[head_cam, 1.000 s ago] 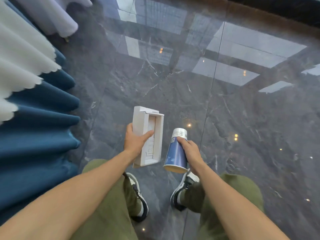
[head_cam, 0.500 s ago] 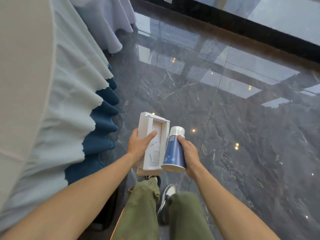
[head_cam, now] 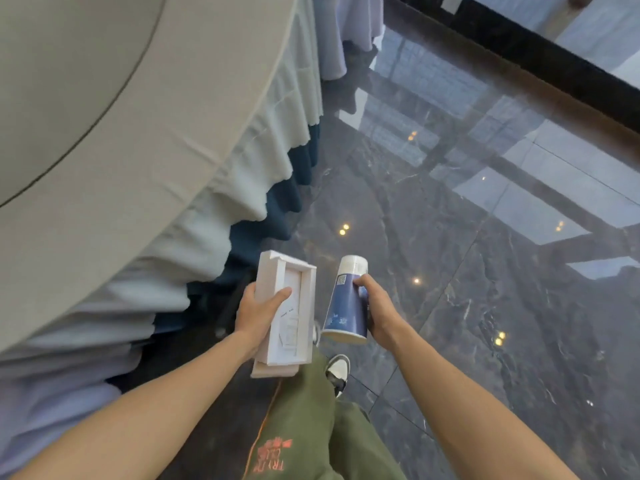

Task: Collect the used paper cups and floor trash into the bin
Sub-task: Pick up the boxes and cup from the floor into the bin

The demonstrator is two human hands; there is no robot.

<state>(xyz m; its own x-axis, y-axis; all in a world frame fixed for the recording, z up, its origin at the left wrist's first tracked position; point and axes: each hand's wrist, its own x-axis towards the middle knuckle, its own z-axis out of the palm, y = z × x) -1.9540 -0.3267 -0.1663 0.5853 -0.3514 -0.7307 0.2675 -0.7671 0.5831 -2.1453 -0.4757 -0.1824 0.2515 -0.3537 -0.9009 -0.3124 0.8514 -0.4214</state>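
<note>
My left hand (head_cam: 258, 315) grips a flat white cardboard box (head_cam: 294, 299), open side up, with a slip of paper inside. My right hand (head_cam: 379, 311) holds a blue and white paper cup (head_cam: 346, 306) by its side, base pointing away from me and open rim toward me. Both are carried side by side at waist height above the dark marble floor (head_cam: 485, 306). No bin is in view.
A round table (head_cam: 104, 116) with a pale cloth and dark blue skirt (head_cam: 294, 199) fills the left side, close to my left arm. A second draped table (head_cam: 346, 36) stands further back. A dark ledge (head_cam: 536, 60) runs along the far right. My legs and shoe (head_cam: 337, 370) are below.
I have stepped forward along the table; it now fills far more of the left side. Box and cup remain held in the same hands, slightly closer together.
</note>
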